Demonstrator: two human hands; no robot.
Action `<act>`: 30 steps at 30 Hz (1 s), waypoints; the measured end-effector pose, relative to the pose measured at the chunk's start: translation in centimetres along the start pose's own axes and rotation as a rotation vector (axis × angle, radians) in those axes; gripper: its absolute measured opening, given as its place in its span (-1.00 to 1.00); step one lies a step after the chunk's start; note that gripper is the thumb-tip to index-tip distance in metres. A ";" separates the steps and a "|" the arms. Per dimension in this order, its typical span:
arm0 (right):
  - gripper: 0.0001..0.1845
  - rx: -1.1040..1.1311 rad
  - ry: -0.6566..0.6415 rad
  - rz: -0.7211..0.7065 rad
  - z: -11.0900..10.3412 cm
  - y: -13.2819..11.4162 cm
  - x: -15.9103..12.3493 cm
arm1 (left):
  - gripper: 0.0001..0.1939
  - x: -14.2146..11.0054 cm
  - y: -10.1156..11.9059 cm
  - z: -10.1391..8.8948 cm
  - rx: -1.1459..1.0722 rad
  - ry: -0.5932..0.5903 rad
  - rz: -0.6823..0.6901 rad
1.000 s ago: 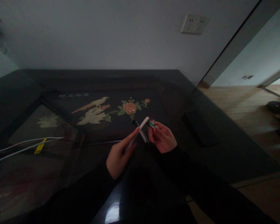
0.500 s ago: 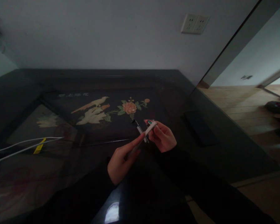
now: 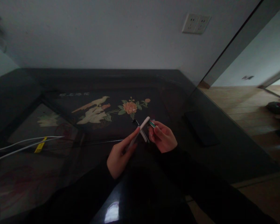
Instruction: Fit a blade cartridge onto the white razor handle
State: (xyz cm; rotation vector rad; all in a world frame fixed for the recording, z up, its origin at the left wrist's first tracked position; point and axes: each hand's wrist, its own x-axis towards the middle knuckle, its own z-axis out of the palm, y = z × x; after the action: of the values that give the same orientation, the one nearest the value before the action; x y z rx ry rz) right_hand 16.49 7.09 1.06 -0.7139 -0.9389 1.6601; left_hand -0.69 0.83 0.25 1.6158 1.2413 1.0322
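Note:
My left hand (image 3: 121, 157) is closed on a slim white bar-shaped object (image 3: 144, 123), which slants up and to the right out of the fingers. Its exact kind I cannot make out, and its lower part is hidden in the hand. Just right of its tip, my right hand (image 3: 163, 137) pinches a small green and white piece (image 3: 151, 124), too small to name. Behind both hands, a thin light-grey stick (image 3: 143, 135) with a dark end piece (image 3: 133, 120) appears to lie on the dark tabletop (image 3: 172, 102).
To the right lies a dark flat rectangular object (image 3: 200, 129), like a phone. White cables (image 3: 18, 143) with a yellow tag (image 3: 40, 145) run along the left. A bird-and-flower picture (image 3: 129, 108) decorates the tabletop. Wall sockets (image 3: 196, 23) are above its back edge.
My left hand has drawn the white bar slightly left and up, away from my right fingers. The green piece in my right hand now shows apart from the bar.

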 end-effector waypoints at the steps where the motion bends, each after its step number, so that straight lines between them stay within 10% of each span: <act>1: -0.51 -0.001 0.001 -0.004 0.0 0.0 0.0 | -0.48 0.0 -0.2 0.0 0.003 0.000 -0.003; 30: -0.51 -0.003 -0.024 -0.004 -0.3 0.3 0.0 | -0.50 0.2 -0.2 -0.1 0.015 -0.001 0.015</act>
State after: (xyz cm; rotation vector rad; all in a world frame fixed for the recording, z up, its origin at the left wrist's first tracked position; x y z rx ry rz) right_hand 16.62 7.17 0.62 -0.6958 -0.9592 1.6675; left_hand -0.77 1.08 0.10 1.6388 1.2406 1.0334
